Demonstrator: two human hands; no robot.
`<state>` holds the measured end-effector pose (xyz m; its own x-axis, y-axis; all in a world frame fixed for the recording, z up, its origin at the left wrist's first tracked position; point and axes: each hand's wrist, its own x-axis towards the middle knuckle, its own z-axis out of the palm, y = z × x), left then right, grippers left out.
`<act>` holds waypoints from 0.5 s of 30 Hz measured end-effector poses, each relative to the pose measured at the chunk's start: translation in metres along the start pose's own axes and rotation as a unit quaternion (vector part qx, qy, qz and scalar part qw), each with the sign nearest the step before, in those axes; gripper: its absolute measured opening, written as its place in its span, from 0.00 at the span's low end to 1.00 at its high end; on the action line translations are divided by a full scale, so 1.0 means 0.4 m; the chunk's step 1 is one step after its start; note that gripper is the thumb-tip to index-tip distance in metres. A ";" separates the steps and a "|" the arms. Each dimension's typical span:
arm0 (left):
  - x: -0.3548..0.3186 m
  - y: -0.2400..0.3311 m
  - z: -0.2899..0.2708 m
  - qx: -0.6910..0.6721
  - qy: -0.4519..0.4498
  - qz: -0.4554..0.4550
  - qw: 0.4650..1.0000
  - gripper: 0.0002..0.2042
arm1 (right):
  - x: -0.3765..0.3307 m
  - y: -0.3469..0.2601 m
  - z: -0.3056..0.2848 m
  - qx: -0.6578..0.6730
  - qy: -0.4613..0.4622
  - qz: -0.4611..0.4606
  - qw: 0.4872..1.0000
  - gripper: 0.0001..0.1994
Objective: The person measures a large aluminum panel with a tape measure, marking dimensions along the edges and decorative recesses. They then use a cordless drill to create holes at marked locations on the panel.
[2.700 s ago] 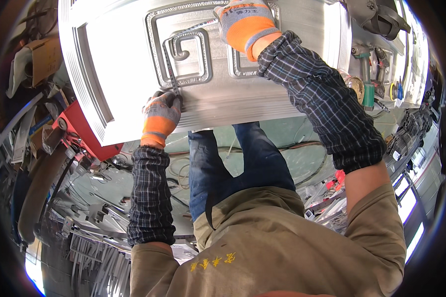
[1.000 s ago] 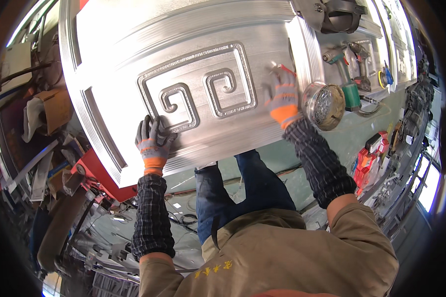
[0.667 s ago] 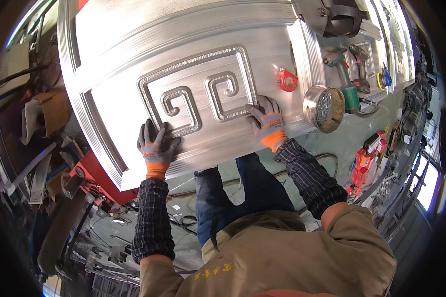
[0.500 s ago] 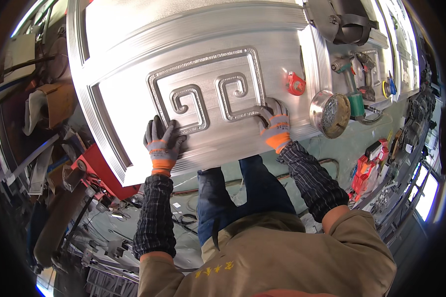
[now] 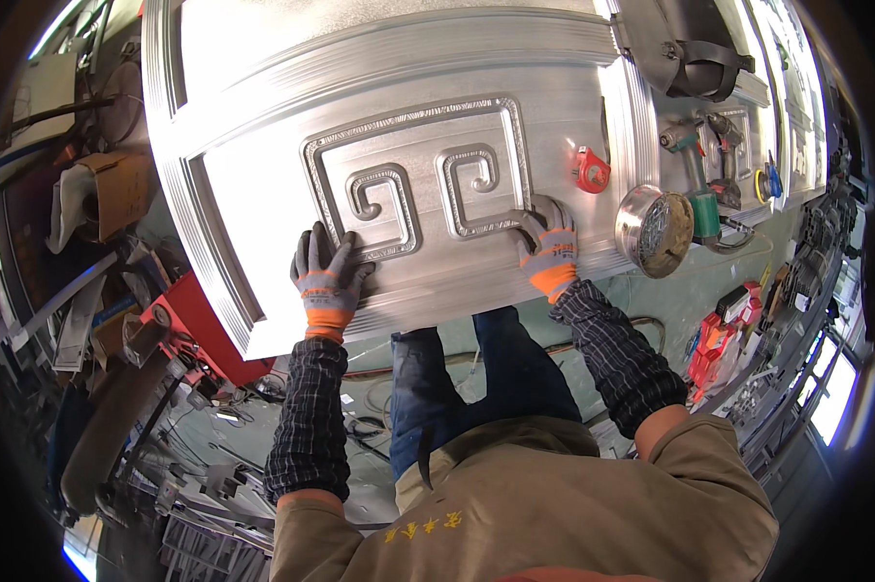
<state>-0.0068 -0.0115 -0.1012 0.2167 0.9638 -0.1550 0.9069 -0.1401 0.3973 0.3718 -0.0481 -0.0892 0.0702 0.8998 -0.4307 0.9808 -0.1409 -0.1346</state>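
At the left edge we see a brown cardboard box [image 5: 117,194] lying open among clutter, with a pale cloth draped beside it; any label on it is too small for us to tell. Below it a red metal block [image 5: 190,325] juts out from under the panel's near-left corner. On the right, a small red clip-like piece [image 5: 591,171] sits on the panel's frame, and a round, shallow metal disc [image 5: 654,217] rests just beside the panel's right edge. Further right lie a green-and-grey power drill [image 5: 695,175] and, lower down on the floor side, a red-and-black tool [image 5: 724,325].

The large silvery metal panel [image 5: 408,107] lies flat on the desk in front of us, filling the upper middle of the view. It is bright, ribbed along its frame, and carries a raised square-spiral pattern [image 5: 418,179] of two mirrored scrolls inside a rectangular border.

Our left hand [image 5: 329,276], in a grey glove with an orange cuff, is spread flat on the panel near its front edge, fingers open, just below the left scroll. Our right hand [image 5: 546,247], gloved the same, curls its fingers over the lower right corner of the raised pattern, gripping it. The two hands are well apart.
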 end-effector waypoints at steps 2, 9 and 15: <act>0.000 0.000 0.001 0.000 0.001 0.001 1.000 0.33 | 0.000 -0.002 -0.006 -0.004 -0.013 0.007 1.000 0.25; 0.000 -0.002 0.005 0.007 -0.003 0.002 1.000 0.32 | 0.006 0.006 0.001 -0.001 -0.071 0.033 0.997 0.26; -0.004 -0.007 0.008 0.010 -0.003 -0.002 1.000 0.32 | -0.001 0.011 0.018 0.001 -0.026 0.017 1.000 0.25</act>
<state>-0.0085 -0.0134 -0.1051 0.2160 0.9630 -0.1613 0.9147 -0.1417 0.3784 0.3747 -0.0519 -0.0961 0.0928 0.8715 -0.4815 0.9778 -0.1710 -0.1212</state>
